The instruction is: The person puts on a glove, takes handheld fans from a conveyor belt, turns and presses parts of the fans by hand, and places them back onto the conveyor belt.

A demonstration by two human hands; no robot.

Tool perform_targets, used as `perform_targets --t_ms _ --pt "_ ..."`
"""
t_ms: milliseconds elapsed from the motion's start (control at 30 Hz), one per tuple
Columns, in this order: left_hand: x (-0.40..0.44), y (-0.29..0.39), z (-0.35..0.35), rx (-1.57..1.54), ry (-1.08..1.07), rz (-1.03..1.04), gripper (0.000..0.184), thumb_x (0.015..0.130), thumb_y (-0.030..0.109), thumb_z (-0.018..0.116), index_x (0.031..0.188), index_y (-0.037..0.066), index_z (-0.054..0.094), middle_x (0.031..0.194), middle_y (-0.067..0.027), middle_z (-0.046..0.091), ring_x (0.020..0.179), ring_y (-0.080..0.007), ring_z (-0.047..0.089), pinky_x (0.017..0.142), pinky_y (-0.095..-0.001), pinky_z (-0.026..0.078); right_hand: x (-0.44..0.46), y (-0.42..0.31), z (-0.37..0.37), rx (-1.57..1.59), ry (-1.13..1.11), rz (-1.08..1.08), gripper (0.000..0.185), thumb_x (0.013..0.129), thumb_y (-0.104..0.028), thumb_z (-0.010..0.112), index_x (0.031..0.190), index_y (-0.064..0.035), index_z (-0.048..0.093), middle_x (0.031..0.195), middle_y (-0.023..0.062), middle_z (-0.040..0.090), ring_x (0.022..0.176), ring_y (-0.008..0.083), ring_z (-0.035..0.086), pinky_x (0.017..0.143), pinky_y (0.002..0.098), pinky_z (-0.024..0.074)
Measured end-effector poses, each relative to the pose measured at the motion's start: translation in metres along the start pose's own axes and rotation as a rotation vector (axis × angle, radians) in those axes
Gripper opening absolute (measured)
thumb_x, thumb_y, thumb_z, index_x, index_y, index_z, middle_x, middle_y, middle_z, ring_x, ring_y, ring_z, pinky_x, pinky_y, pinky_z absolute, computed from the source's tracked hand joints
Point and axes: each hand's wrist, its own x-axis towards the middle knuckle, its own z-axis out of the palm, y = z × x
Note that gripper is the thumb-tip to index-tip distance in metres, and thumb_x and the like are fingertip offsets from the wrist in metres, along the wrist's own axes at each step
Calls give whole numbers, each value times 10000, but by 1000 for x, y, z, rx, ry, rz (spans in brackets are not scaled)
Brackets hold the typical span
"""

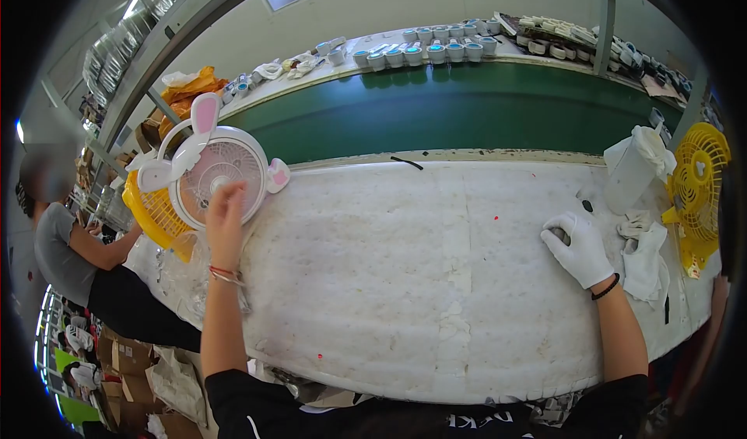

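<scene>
Black sleeve (233, 400) nearest; past it, the left hand (226, 206) rises before a rabbit-eared fan (212, 163), grip and contact unclear. Ears and front grille are on; whether anything inside is unfinished cannot be told. Yellow grille (156, 215) and clear bag (180, 283) crowd the tabletop (389, 252) there. Rightward, the gloved right hand (580, 251) curls narrowly around a small grey thing (559, 235), near white cloth (646, 266).

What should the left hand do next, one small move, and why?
Probably the left hand should grip the round white-and-pink rabbit-eared fan by its rim and draw it inward. The fingers are before the front grille, not around the rim, while the white-gloved right hand is across the white table.
</scene>
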Motion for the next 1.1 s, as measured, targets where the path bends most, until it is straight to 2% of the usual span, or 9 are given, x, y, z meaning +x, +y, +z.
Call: perform_targets --t_ms 67,333,400,467,533,767,800,967,1100 --pt "28 -6 -27 249 119 211 174 917 94 509 1021 16 625 994 -38 621 925 -102 548 828 -232 418 0 -3 -2 -7 -5 -2 94 784 -145 653 822 -70 612 691 52 553 571 186 515 546 309 411" --pt "28 1 -107 321 200 66 192 926 133 514 1033 19 626 949 -28 625 865 -99 560 798 -242 437 1 -4 -1 -13 -6 -28 87 774 -109 655 828 -60 608 686 52 531 567 173 495 541 295 405" --pt "-8 -3 -106 531 120 88 235 895 187 576 1062 24 608 1025 -86 616 909 -171 581 822 -289 445 2 -4 -1 -16 4 -39 85 772 -101 654 828 -58 608 686 51 528 568 172 490 543 295 402" --pt "-48 7 -92 1199 162 374 348 821 255 665 1067 20 588 1090 -145 586 960 -285 579 847 -356 447 1 -5 0 -31 9 -58 81 772 -92 652 828 -56 607 687 51 527 570 172 485 545 294 397" --pt "-91 -11 -90 1397 197 240 415 779 295 695 1067 19 582 1111 -169 566 984 -344 561 858 -394 441 0 -4 2 -18 18 -48 78 772 -88 650 827 -55 606 685 50 522 574 172 475 552 291 388" --pt "-110 -52 -158 874 154 -474 407 785 331 676 970 -22 589 916 -194 609 832 -368 593 781 -401 469 1 -2 4 -14 23 -60 71 776 -71 640 826 -45 597 677 36 503 599 162 457 570 291 371" --pt "-119 -110 -196 1022 339 -203 285 833 262 624 863 -18 579 759 -107 597 655 -258 580 647 -336 480 0 -2 4 -23 25 -69 71 777 -70 638 828 -44 597 678 35 502 601 160 456 572 290 371" --pt "-78 -52 -218 45 758 -374 129 885 137 522 834 35 581 686 42 488 574 -50 456 506 -205 365 -3 -4 3 40 11 -6 74 783 -64 629 845 -40 596 692 37 492 605 153 445 582 277 367" --pt "-51 -4 -231 66 780 -191 154 868 95 499 842 22 632 666 42 489 555 -35 416 498 -190 319 -2 -1 2 22 -8 -41 77 785 -59 629 850 -37 594 696 34 485 614 146 445 575 267 367"
